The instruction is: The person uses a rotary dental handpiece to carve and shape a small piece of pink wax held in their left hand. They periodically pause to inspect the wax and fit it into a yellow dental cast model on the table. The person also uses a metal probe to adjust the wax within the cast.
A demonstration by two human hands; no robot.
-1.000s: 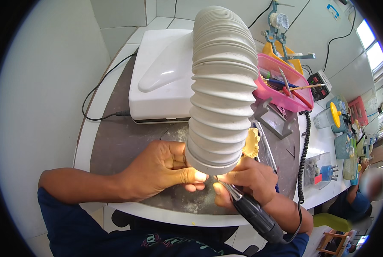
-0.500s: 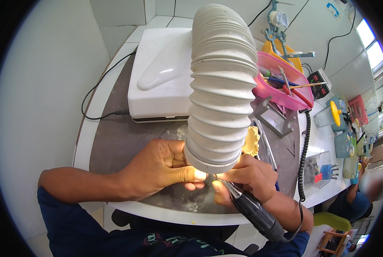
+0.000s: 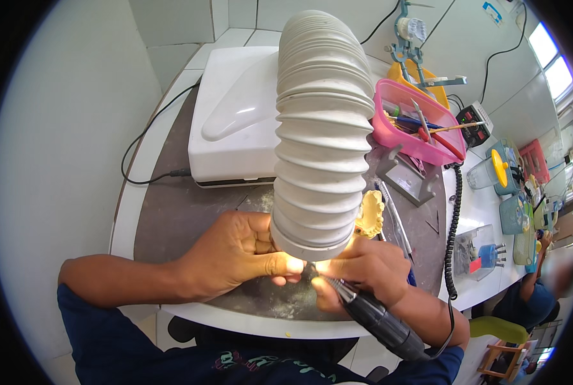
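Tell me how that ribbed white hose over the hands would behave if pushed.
The ribbed white hose would probably flex, since folds ring its length and it curves at the top. It may be light for its bulk if, as the ribbing suggests, it is hollow. Pushed sideways, its lower end could bump the left hand or right hand, both close beside it.

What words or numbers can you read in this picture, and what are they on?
There are none I can read out.
Dark blue shirt: coloured print on the front, too unclear to read.
Black control box: tiny markings on its face, too small to read.
Blue-and-white sticker on the wall: too small to read.
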